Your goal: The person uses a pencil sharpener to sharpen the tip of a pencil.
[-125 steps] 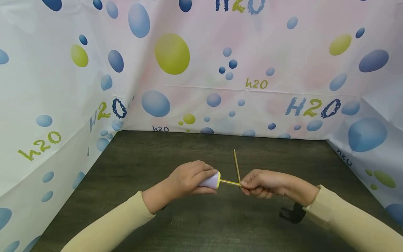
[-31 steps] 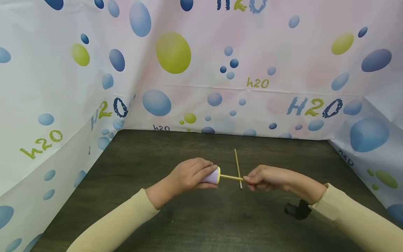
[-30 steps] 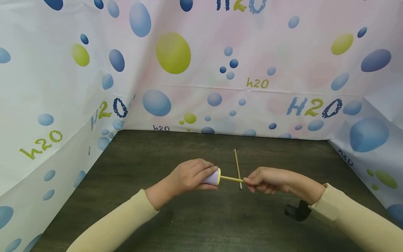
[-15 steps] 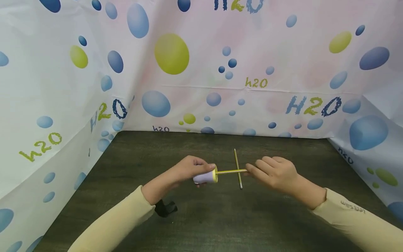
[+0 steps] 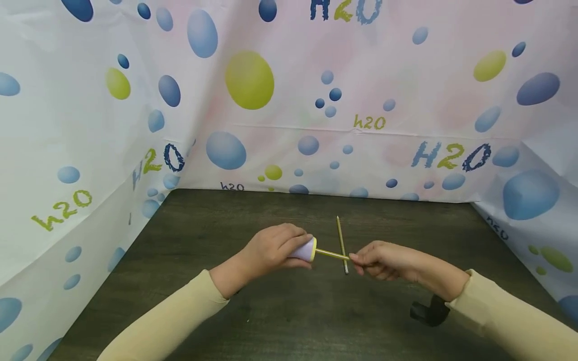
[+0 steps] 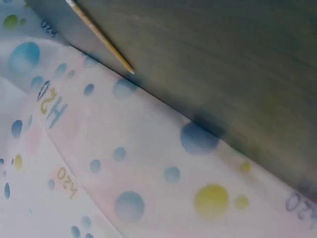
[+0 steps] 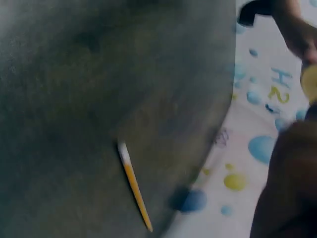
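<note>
In the head view my left hand (image 5: 273, 248) grips a lilac, barrel-shaped pencil sharpener (image 5: 303, 250) with a yellow rim, lying on its side above the table. A yellow pencil (image 5: 331, 254) has one end inside it. My right hand (image 5: 390, 261) pinches the pencil's other end between thumb and fingers. Beneath the held pencil, a second pencil (image 5: 340, 235) lies on the table, pointing away. The left wrist view catches that loose pencil (image 6: 101, 37) but no hand. In the right wrist view my blurred right hand (image 7: 292, 173) is dark, near the sharpener's yellow end (image 7: 310, 82).
A dark wooden table (image 5: 289, 321) spreads under both hands. White sheeting (image 5: 289, 100) printed with coloured dots and "H2O" walls in the back and sides. A black strap-like piece (image 5: 430, 312) hangs below my right wrist.
Half a second ago both hands were twisted the other way, right knuckles up and left thumb on top. They have turned back to their pose of one second ago, still holding sharpener and pencil.
</note>
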A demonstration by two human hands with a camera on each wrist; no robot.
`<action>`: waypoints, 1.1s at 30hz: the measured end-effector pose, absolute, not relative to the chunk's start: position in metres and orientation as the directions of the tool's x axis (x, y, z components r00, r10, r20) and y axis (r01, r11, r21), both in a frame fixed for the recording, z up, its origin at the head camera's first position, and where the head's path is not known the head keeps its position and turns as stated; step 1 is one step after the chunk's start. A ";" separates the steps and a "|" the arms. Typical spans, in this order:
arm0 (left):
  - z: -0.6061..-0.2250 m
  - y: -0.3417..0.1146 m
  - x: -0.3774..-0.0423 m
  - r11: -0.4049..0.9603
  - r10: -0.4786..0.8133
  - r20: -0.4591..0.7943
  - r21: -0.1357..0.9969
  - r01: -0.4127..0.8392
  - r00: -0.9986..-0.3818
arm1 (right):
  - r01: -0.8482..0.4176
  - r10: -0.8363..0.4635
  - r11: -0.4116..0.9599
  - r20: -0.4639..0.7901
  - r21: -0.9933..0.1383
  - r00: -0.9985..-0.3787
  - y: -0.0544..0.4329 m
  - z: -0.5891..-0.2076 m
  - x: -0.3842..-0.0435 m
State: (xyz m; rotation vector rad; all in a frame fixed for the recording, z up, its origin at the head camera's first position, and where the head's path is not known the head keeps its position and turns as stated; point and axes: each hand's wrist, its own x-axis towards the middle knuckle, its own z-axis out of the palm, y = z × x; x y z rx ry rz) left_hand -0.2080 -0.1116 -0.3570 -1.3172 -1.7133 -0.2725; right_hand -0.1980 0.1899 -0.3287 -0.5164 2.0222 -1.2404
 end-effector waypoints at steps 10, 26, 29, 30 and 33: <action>-0.337 -0.113 -0.205 0.525 0.442 0.135 0.763 0.377 -0.887 | -0.768 -0.662 0.597 0.683 0.231 -0.308 0.183 -0.332 -0.199; -0.345 -0.106 -0.187 0.512 0.438 0.502 0.543 0.666 -0.746 | -0.770 -0.600 0.636 0.658 0.047 -0.455 0.177 -0.334 -0.189; -0.354 -0.109 -0.193 0.479 0.537 0.781 0.027 0.877 -0.317 | -0.666 -0.614 0.615 0.273 -0.423 -0.741 0.179 -0.324 -0.187; -0.356 -0.109 -0.196 0.455 0.566 0.807 -0.134 0.880 -0.170 | -0.546 -0.619 0.594 0.097 -0.591 -0.779 0.180 -0.321 -0.188; -0.359 -0.110 -0.203 0.389 0.611 0.789 -0.372 0.842 0.066 | -0.116 -0.624 0.545 -0.309 -0.830 -0.718 0.184 -0.316 -0.195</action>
